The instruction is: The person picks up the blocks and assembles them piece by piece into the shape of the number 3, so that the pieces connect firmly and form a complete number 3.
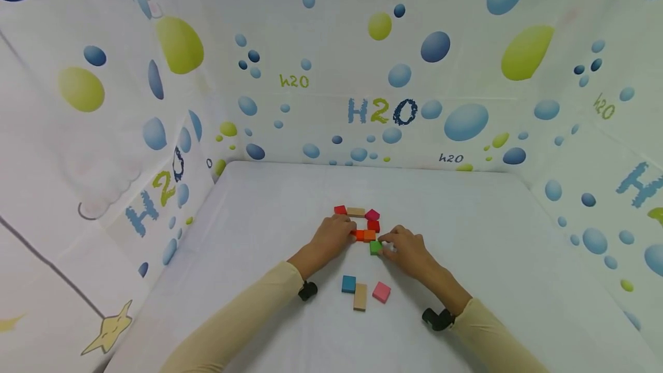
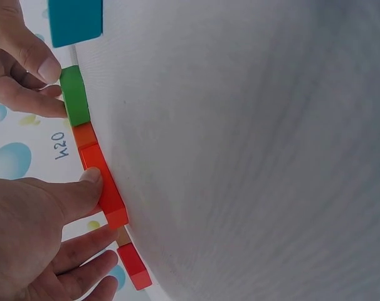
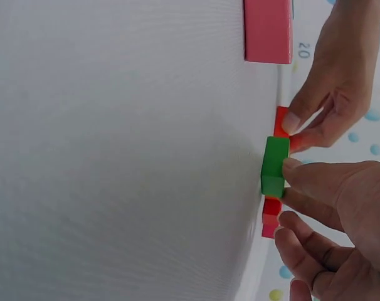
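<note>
Close to the middle of the white table, my left hand (image 1: 334, 236) pinches a red-orange block (image 2: 108, 191), its thumb resting on the near face. My right hand (image 1: 410, 251) holds a green block (image 1: 375, 247) between thumb and forefinger, as the right wrist view also shows. An orange block (image 1: 369, 235) lies beside the red-orange one, with the green block at its near right corner. Behind them runs a row: a red block (image 1: 339, 210), a plain wooden block (image 1: 355, 212), a crimson block (image 1: 372, 215) and a darker red block (image 1: 373, 226).
Nearer the person lie a blue block (image 1: 349, 284), a second wooden block (image 1: 359, 297) and a pink block (image 1: 381, 292). A white patterned curtain (image 1: 331, 73) stands behind the white tabletop (image 1: 259, 206) and along its sides.
</note>
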`<act>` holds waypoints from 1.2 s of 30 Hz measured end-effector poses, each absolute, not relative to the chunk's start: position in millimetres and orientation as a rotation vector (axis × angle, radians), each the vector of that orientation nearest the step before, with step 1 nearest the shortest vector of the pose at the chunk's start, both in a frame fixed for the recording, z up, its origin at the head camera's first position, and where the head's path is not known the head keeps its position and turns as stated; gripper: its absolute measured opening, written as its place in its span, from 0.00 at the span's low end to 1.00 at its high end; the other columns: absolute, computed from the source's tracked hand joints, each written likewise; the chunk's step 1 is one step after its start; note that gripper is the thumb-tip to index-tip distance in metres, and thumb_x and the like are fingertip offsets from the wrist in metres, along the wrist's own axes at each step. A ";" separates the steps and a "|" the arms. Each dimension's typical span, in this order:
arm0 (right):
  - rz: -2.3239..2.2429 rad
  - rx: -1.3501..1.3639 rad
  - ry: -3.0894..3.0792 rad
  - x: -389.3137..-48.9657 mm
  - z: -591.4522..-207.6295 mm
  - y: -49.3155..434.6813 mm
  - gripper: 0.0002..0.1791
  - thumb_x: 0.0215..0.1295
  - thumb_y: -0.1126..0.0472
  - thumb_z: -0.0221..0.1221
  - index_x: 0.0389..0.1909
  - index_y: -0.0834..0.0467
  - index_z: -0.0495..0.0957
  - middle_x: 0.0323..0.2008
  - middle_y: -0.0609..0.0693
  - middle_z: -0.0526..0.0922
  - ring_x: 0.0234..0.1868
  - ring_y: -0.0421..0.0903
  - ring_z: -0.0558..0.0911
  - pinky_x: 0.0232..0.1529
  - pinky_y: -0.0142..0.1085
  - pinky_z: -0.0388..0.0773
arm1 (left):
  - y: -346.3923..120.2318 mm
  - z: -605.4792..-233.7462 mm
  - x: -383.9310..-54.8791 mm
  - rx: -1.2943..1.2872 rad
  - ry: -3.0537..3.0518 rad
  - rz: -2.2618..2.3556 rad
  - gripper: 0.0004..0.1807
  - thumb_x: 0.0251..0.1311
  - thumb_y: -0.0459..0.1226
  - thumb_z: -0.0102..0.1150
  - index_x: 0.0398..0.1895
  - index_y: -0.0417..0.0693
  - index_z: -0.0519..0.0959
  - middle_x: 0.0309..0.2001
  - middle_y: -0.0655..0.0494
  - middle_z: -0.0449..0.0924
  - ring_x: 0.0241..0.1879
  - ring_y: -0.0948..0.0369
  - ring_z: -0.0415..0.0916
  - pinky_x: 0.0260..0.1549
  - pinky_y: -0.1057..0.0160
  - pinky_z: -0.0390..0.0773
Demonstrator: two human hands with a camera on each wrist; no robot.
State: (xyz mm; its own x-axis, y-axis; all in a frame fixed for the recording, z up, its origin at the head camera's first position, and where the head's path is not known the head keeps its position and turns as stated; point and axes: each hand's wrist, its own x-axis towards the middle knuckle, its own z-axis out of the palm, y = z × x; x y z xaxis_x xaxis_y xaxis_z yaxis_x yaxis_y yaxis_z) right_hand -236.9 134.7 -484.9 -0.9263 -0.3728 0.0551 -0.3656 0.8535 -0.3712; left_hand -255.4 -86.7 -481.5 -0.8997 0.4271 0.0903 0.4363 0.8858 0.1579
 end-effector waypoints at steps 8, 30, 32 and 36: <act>-0.635 -0.583 2.999 -239.3 -487.5 133.5 0.18 0.68 0.56 0.71 0.57 0.53 0.87 0.44 0.50 0.82 0.45 0.46 0.82 0.47 0.47 0.75 | -86.8 -478.5 -253.6 -0.692 -2.984 -0.253 0.13 0.70 0.42 0.69 0.53 0.49 0.86 0.56 0.50 0.86 0.59 0.53 0.80 0.63 0.52 0.80; -0.660 -0.573 2.991 -231.3 -470.3 138.6 0.23 0.67 0.53 0.72 0.61 0.54 0.84 0.49 0.53 0.83 0.48 0.49 0.83 0.48 0.49 0.76 | -85.7 -475.9 -251.7 -0.691 -2.984 -0.278 0.12 0.70 0.41 0.69 0.51 0.48 0.86 0.54 0.49 0.85 0.57 0.53 0.80 0.62 0.51 0.80; -0.660 -0.577 2.962 -227.6 -463.3 140.1 0.23 0.67 0.53 0.72 0.61 0.53 0.84 0.49 0.53 0.83 0.48 0.49 0.83 0.48 0.49 0.75 | -86.0 -476.7 -252.3 -0.685 -2.988 -0.286 0.12 0.70 0.41 0.69 0.51 0.48 0.86 0.54 0.49 0.85 0.57 0.53 0.80 0.62 0.51 0.80; -0.606 -0.617 2.866 -217.0 -453.9 144.4 0.24 0.64 0.51 0.74 0.60 0.50 0.84 0.49 0.51 0.82 0.49 0.46 0.82 0.49 0.49 0.75 | -86.6 -478.9 -253.5 -0.684 -2.990 -0.285 0.12 0.70 0.41 0.69 0.51 0.48 0.85 0.54 0.50 0.85 0.57 0.53 0.79 0.63 0.52 0.80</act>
